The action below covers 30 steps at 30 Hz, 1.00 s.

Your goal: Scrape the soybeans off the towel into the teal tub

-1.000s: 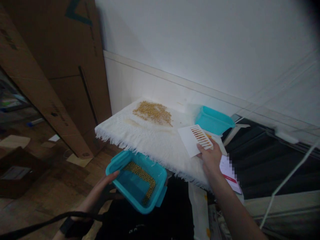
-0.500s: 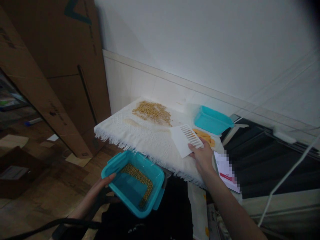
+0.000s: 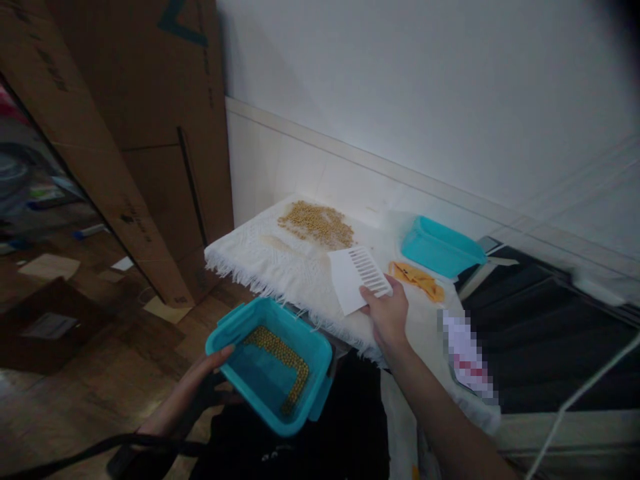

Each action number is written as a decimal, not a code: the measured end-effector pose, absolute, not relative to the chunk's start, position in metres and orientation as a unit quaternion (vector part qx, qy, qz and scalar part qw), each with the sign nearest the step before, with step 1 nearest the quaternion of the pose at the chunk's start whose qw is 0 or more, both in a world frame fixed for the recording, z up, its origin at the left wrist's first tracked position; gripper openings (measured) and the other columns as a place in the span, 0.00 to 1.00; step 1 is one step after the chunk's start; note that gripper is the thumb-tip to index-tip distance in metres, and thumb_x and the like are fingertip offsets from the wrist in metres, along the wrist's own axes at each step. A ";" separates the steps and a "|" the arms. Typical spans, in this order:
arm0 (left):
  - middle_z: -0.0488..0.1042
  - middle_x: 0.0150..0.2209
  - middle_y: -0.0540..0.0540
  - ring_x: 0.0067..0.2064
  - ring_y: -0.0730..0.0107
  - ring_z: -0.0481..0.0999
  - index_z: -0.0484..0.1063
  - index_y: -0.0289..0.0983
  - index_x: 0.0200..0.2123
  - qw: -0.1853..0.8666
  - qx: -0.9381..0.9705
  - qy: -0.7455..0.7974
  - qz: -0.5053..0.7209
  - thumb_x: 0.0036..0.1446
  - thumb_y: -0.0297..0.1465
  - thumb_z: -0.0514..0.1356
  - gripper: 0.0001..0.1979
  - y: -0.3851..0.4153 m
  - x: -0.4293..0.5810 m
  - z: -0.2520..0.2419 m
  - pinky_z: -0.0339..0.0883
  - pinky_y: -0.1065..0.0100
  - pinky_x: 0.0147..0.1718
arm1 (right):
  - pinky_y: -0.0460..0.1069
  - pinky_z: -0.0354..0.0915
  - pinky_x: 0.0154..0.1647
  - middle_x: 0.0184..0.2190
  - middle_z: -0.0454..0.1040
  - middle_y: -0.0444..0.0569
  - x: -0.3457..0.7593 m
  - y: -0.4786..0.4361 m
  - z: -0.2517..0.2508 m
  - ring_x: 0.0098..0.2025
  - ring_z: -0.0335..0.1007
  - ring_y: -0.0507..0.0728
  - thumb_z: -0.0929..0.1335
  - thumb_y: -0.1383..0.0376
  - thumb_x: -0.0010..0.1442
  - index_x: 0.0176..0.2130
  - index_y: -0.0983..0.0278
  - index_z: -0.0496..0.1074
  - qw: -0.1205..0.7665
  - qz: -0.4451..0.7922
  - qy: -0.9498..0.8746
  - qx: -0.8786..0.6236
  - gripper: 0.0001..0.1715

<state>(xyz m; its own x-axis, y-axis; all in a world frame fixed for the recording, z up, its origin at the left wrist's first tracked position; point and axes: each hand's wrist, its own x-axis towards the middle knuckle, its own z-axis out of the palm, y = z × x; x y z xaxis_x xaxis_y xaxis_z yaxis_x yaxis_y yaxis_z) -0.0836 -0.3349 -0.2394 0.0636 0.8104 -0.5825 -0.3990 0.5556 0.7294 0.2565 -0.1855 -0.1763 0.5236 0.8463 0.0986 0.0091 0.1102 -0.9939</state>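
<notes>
My left hand point(image 3: 213, 367) grips the left rim of a turquoise plastic bin point(image 3: 320, 347), thumb over the edge, below the table's front. Soybeans point(image 3: 280, 353) lie inside it in a bent band along the far and right walls. Over the table, my right hand point(image 3: 389, 308) is closed on the slotted end of a flat white scraper point(image 3: 347, 283). Beyond the scraper, a loose patch of soybeans point(image 3: 317, 223) is spread over the white fringed cloth point(image 3: 295, 280).
A second turquoise bin point(image 3: 443, 248) stands at the table's back right, with a crumpled yellow cloth point(image 3: 419, 281) before it. A phone with a blurred screen point(image 3: 469, 360) lies at the right edge. Tall cardboard boxes point(image 3: 150, 113) rise at left; a white wall point(image 3: 400, 80) closes the back.
My right hand has drawn the scraper a little left, away from the yellow cloth. The view has shifted slightly left. My left hand keeps the bin in nearly the same place.
</notes>
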 end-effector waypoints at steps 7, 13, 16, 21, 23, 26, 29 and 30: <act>0.83 0.69 0.36 0.73 0.26 0.76 0.71 0.46 0.72 0.694 0.173 0.552 0.429 0.50 0.59 0.75 0.51 -0.334 -0.085 -0.243 0.87 0.47 0.49 | 0.60 0.86 0.35 0.48 0.87 0.55 0.236 -0.191 -0.181 0.44 0.88 0.67 0.83 0.55 0.43 0.60 0.59 0.68 0.659 0.306 -0.374 -0.577 0.49; 0.82 0.70 0.35 0.72 0.24 0.77 0.71 0.47 0.73 0.691 0.189 0.540 0.442 0.53 0.61 0.73 0.49 -0.337 -0.086 -0.242 0.87 0.45 0.48 | 0.59 0.86 0.32 0.46 0.87 0.54 0.237 -0.203 -0.180 0.42 0.88 0.68 0.83 0.55 0.42 0.58 0.58 0.68 0.650 0.302 -0.368 -0.592 0.48; 0.80 0.72 0.34 0.72 0.26 0.77 0.70 0.45 0.74 0.699 0.194 0.530 0.440 0.57 0.60 0.73 0.48 -0.338 -0.085 -0.238 0.87 0.44 0.50 | 0.59 0.86 0.34 0.45 0.87 0.54 0.236 -0.203 -0.180 0.42 0.88 0.67 0.83 0.54 0.44 0.58 0.58 0.67 0.649 0.295 -0.370 -0.596 0.47; 0.86 0.66 0.37 0.72 0.27 0.77 0.74 0.48 0.72 0.696 0.185 0.528 0.450 0.58 0.58 0.73 0.44 -0.338 -0.082 -0.234 0.85 0.41 0.57 | 0.63 0.86 0.38 0.46 0.86 0.52 0.236 -0.191 -0.182 0.45 0.88 0.67 0.82 0.54 0.45 0.59 0.57 0.65 0.654 0.306 -0.369 -0.585 0.48; 0.84 0.67 0.36 0.72 0.26 0.77 0.74 0.48 0.72 0.693 0.185 0.528 0.455 0.58 0.58 0.74 0.43 -0.338 -0.081 -0.233 0.86 0.42 0.55 | 0.62 0.86 0.36 0.46 0.86 0.50 0.236 -0.186 -0.182 0.45 0.87 0.66 0.82 0.55 0.44 0.57 0.56 0.65 0.658 0.311 -0.369 -0.579 0.47; 0.81 0.71 0.34 0.73 0.24 0.76 0.73 0.44 0.72 0.694 0.186 0.531 0.449 0.59 0.58 0.73 0.44 -0.340 -0.082 -0.236 0.87 0.42 0.51 | 0.59 0.85 0.35 0.45 0.86 0.49 0.234 -0.182 -0.182 0.44 0.87 0.64 0.82 0.56 0.43 0.56 0.56 0.66 0.660 0.312 -0.370 -0.574 0.45; 0.79 0.73 0.34 0.75 0.26 0.73 0.75 0.43 0.70 0.695 0.209 0.523 0.447 0.62 0.57 0.72 0.40 -0.344 -0.086 -0.244 0.87 0.45 0.52 | 0.60 0.86 0.37 0.45 0.85 0.49 0.230 -0.179 -0.182 0.44 0.87 0.64 0.81 0.56 0.44 0.56 0.56 0.65 0.652 0.315 -0.377 -0.577 0.44; 0.79 0.73 0.35 0.77 0.27 0.71 0.76 0.43 0.69 0.694 0.221 0.516 0.451 0.63 0.56 0.71 0.38 -0.345 -0.087 -0.246 0.87 0.46 0.53 | 0.61 0.86 0.37 0.46 0.85 0.50 0.228 -0.178 -0.182 0.45 0.87 0.65 0.81 0.56 0.44 0.57 0.56 0.65 0.649 0.318 -0.380 -0.577 0.45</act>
